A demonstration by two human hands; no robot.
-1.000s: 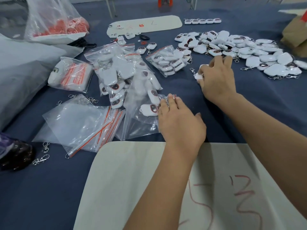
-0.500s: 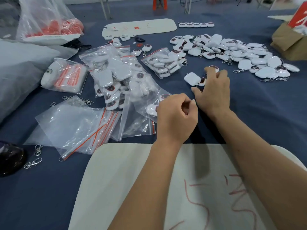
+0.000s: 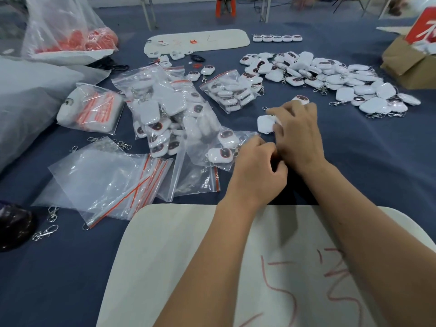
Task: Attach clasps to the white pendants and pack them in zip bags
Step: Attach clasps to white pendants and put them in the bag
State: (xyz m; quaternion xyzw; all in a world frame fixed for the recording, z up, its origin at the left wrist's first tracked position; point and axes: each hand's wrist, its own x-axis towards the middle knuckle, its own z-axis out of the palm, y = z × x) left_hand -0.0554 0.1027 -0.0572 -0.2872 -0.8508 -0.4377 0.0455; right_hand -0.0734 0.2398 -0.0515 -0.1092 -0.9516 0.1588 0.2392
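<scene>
Pendant [image 3: 265, 123] beside pendant pile [image 3: 330, 79], touched by right hand [image 3: 299, 135], curled left hand [image 3: 257, 171] gripping zip bag [image 3: 212, 147] edge; filled bags [image 3: 162, 109], cardboard box [image 3: 408, 67] around.

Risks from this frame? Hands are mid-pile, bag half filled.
1. The right hand covers pendants on the cloth; dragging them may snag clasps.
2. The left hand pinches at the open zip bag, which holds two pendants; a tug could spill them.
3. Loose clasps lie near the empty zip bags and could be swept off unnoticed.
</scene>
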